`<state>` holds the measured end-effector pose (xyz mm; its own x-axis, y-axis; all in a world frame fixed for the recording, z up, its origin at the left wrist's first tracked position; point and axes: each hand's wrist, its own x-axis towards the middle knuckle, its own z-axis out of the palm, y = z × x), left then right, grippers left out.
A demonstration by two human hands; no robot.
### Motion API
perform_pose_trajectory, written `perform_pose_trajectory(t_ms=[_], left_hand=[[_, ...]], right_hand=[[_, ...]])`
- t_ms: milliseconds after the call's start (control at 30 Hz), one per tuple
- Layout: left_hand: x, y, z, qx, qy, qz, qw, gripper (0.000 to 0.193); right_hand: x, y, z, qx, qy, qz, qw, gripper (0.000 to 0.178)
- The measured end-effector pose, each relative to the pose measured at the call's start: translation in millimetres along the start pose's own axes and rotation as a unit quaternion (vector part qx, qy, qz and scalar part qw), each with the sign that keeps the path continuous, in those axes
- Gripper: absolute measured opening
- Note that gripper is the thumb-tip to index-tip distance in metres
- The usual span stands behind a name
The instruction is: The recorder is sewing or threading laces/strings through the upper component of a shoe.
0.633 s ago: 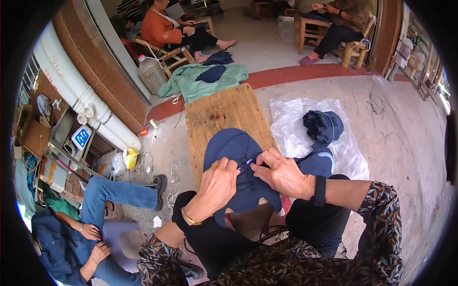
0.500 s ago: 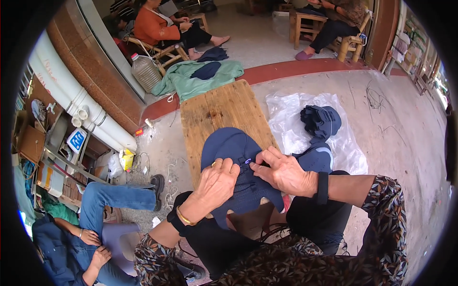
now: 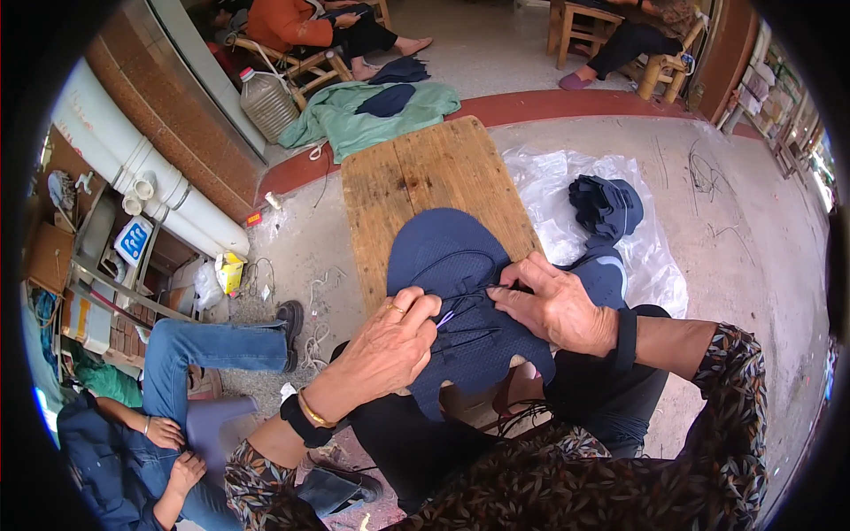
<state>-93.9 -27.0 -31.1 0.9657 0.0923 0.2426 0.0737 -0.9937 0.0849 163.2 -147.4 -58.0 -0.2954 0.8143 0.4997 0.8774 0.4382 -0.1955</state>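
A flat, dark blue textured fabric piece (image 3: 438, 234), rounded at the far end and notched at the near edge, lies over the near end of a wooden board and toward my lap. Thin dark cords (image 3: 467, 334) run across its middle. My left hand (image 3: 381, 341) is closed in a pinch at the left of the cords, with a small violet strip (image 3: 445, 319) beside its fingers. On the right, my right hand (image 3: 549, 305) pinches the end of a dark cord just above the fabric. The fingertips partly hide what they grip.
The wooden board (image 3: 416, 168) extends ahead. Right of it, stacked dark blue pieces (image 3: 611, 208) lie on clear plastic sheeting (image 3: 660, 257). A green cloth (image 3: 354, 133) lies beyond. To my left sits a person in jeans (image 3: 221, 345); others sit on chairs ahead.
My hands have drawn apart, the left toward me and the right to the right. Dark cord now stretches and loops over the fabric between them. The view has shifted slightly.
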Motion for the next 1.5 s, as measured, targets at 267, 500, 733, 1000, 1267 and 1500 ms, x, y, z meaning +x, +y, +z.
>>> perform_pose_trajectory(t_ms=[267, 500, 733, 1000, 1267, 1500], left_hand=[[-12.8, 16.3, 3.4, -0.09, 0.045, -0.097, 0.99, 0.014], [-6.2, 55.2, -3.2, -0.151, 0.048, -0.171, 0.972, 0.015], [10.9, -13.3, -6.4, -0.176, 0.159, -0.152, 0.96, 0.036], [19.3, 26.1, 21.6, -0.153, 0.135, -0.305, 0.93, 0.053], [22.6, 23.3, 43.5, -0.091, 0.129, -0.257, 0.954, 0.108], [30.1, 45.3, 38.7, 0.03, 0.088, -0.295, 0.951, 0.093]], right_hand=[[28.7, -16.8, -18.6, 0.121, -0.012, 0.078, 0.99, 0.026], [41.4, -19.6, 4.6, 0.11, -0.073, -0.078, 0.988, 0.017], [38.9, 0.0, -10.7, 0.176, -0.02, -0.044, 0.983, 0.012], [41.1, 5.0, -8.8, 0.055, -0.012, -0.015, 0.998, 0.014], [32.6, -4.9, -37.4, 0.261, -0.032, -0.002, 0.965, 0.013], [14.5, -1.6, -26.5, 0.246, -0.012, 0.045, 0.968, 0.01]])
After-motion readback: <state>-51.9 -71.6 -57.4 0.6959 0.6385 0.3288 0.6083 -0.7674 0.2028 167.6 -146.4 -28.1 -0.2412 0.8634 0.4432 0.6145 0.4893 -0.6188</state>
